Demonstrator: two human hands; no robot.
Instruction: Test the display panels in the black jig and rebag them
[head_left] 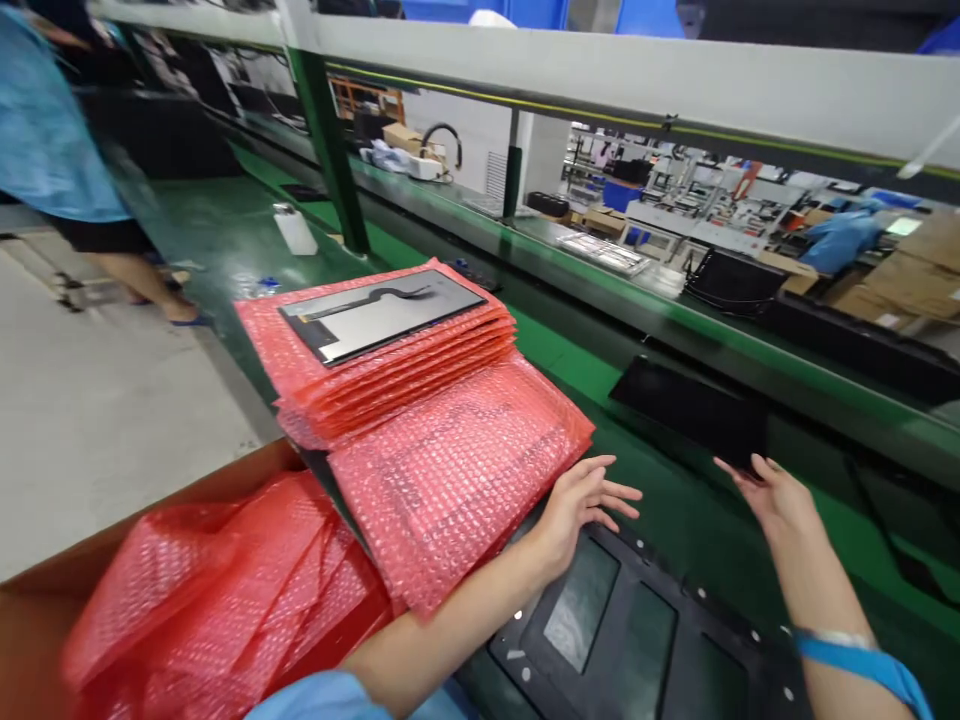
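Observation:
My left hand [581, 500] hovers with fingers spread, holding nothing, just right of a stack of red bubble-wrap bags [450, 470] and above the far end of a black fixture tray [637, 630]. My right hand [769, 490] reaches forward with fingers apart, its fingertips at the near edge of a black panel [690, 405] lying on the green belt [675, 510]. A higher pile of red bubble-wrap bags [390, 360] carries a bare grey display panel [379, 315] with a flex cable on top.
A cardboard box [45, 620] at the lower left holds loose red bubble-wrap bags [217, 590]. A white bottle [294, 228] stands on the green bench. A person in a blue coat [52, 130] walks at the far left. Shelving and boxes lie beyond the conveyor frame.

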